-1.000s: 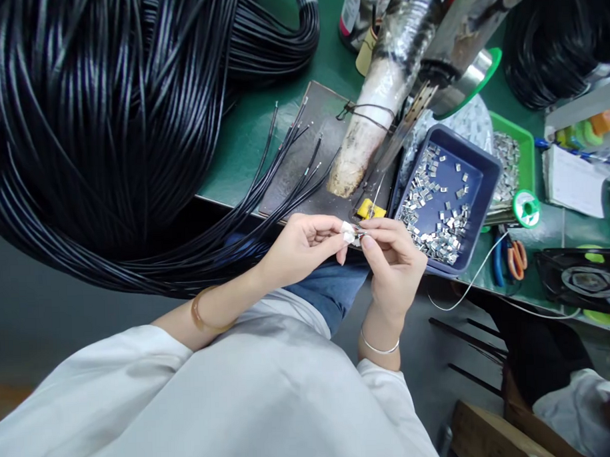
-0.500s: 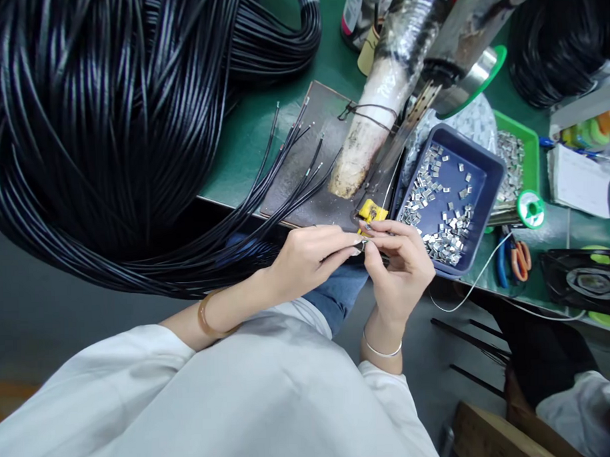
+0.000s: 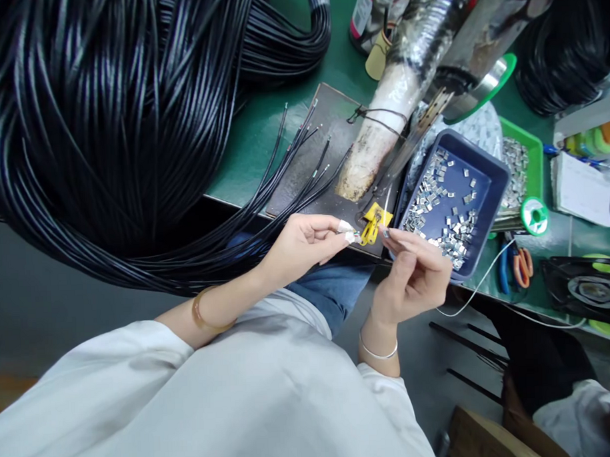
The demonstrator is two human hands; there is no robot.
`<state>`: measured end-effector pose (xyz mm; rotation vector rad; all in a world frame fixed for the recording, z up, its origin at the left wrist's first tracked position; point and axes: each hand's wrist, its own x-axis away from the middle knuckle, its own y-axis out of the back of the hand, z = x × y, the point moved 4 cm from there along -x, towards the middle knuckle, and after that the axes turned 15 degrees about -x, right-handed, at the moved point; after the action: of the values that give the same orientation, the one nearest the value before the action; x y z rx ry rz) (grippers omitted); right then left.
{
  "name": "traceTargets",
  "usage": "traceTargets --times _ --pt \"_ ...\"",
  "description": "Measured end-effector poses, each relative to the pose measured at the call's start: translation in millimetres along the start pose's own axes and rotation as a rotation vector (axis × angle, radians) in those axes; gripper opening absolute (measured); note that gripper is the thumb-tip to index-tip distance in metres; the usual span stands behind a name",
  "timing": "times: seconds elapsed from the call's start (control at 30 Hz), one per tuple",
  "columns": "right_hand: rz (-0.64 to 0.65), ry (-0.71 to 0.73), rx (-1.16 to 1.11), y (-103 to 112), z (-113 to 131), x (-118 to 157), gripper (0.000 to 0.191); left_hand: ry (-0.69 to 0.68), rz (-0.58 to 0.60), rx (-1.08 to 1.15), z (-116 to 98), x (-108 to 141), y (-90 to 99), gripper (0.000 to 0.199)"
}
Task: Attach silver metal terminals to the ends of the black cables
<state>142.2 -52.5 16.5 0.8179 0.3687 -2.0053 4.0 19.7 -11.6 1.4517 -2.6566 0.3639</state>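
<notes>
My left hand [image 3: 310, 245] is closed in a pinch near the board's front edge; small coloured wire ends show at its fingertips. Just right of it, my right hand [image 3: 414, 271] is also pinched, its fingertips apart from the left ones; what it holds is too small to name. Between and behind the fingertips sits a yellow piece [image 3: 375, 221] on the dark board [image 3: 303, 165]. Black cables [image 3: 257, 223] run from the left, some stripped ends lying on the board. A blue tray [image 3: 488, 172] of small metal parts stands beside my right hand.
A large black cable bundle [image 3: 111, 115] fills the left. A whitish wrapped tube [image 3: 376, 133] slants over the board. At right are a green tray [image 3: 535, 154], a solder spool [image 3: 535, 216], orange-handled pliers [image 3: 523, 267] and papers [image 3: 584, 189]. A person's sleeve [image 3: 571, 412] shows lower right.
My hands have moved apart at the fingertips, the right hand shifting right and slightly down. The wire ends at my left fingertips and more of the yellow piece now show.
</notes>
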Motion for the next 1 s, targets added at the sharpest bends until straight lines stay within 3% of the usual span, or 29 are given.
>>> traceTargets --times 0.13,0.37,0.7,1.0 --pt "0.105 0.146 0.08 -5 6 5 0.03 -0.035 0.003 0.013 -2 -3 0.7 0.021" --pt "0.104 -0.067 -0.001 -5 -12 6 0.015 -0.064 -0.07 -0.104 -1 -6 4.7 0.013" --pt "0.201 0.152 0.187 -9 -12 5 0.02 -0.081 -0.119 -0.096 -5 -11 2.6 0.011" --pt "0.156 0.116 0.185 -15 -16 1 0.02 -0.111 -0.204 -0.111 -8 -15 0.8 0.008"
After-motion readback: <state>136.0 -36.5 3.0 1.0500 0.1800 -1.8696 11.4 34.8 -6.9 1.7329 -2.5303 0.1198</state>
